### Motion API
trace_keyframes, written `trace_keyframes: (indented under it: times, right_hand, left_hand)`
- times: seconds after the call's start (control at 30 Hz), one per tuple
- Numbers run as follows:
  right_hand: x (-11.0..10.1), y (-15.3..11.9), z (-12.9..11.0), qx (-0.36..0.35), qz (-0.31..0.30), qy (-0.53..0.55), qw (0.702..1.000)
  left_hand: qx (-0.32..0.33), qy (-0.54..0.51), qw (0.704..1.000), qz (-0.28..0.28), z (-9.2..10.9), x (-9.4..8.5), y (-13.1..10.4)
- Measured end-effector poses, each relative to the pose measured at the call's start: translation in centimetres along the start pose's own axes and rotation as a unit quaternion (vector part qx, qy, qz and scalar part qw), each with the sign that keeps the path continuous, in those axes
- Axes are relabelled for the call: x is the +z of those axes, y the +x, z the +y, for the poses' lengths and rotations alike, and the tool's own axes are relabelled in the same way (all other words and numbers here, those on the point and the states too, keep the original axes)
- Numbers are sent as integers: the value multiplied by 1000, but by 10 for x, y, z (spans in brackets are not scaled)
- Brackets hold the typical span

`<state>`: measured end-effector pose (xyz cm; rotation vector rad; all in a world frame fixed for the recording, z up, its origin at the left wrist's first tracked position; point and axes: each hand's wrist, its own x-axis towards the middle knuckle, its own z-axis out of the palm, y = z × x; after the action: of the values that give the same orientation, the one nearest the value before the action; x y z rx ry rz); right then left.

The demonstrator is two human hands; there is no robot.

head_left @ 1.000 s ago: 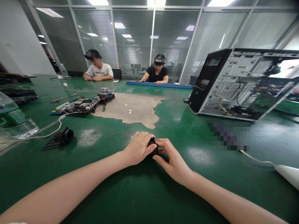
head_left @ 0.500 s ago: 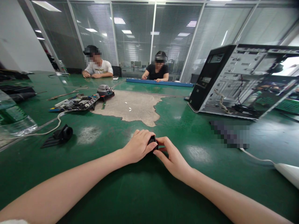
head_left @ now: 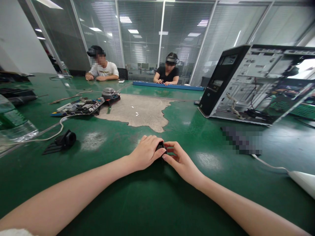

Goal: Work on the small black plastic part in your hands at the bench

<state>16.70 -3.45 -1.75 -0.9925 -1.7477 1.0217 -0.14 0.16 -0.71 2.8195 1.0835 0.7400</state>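
Note:
Near the middle of the green table [head_left: 118,203], my left hand [head_left: 147,152] is closed around a small black part [head_left: 160,149]. Most of that part is covered by my fingers, so its kind is hard to make out. From the other side, my right hand [head_left: 180,159] pinches the right end of the same part with thumb and fingertips. Another black plastic part [head_left: 64,141], with a round ring and a slatted tail, lies on the table to the left of my hands.
A circuit board [head_left: 81,106] and a fan-topped cooler [head_left: 110,94] lie beyond on the left, near a clear bottle [head_left: 14,121]. At right stands an opened computer case [head_left: 228,85]. Two people [head_left: 102,68] sit across the table, behind a blue bar [head_left: 167,86].
My right fingers have shifted slightly on the black part's end. Across the table, the person in black has drawn both hands closer together. The view has tilted a little.

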Motion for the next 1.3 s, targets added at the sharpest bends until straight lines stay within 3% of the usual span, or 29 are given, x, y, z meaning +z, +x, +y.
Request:
trace_keyframes:
  times: [0.1, 0.3, 0.63, 0.9, 1.1, 1.3]
  right_hand:
    - [0, -2, 0, -16, -17, -4, 1000]
    - [1, -4, -3, -77, 19, -89, 993]
    - [-1, -1, -2, 1, 12, -28, 1000]
    - [-1, -6, -7, -118, 11, -129, 984]
    - [-1, -2, -4, -97, 30, -104, 989]
    - [-2, -2, -2, -53, 2, -69, 996]
  left_hand:
    - [0, -3, 1000, 2, 0, 0, 0]
    - [-4, -6, 1000, 3, 0, 0, 0]
    - [-1, -9, 1000, 1, 1, 0, 0]
    - [-3, -7, 1000, 2, 0, 0, 0]
    - [-2, -5, 1000, 1, 0, 0, 0]
    - [-4, -6, 1000, -2, 1, -1, 0]
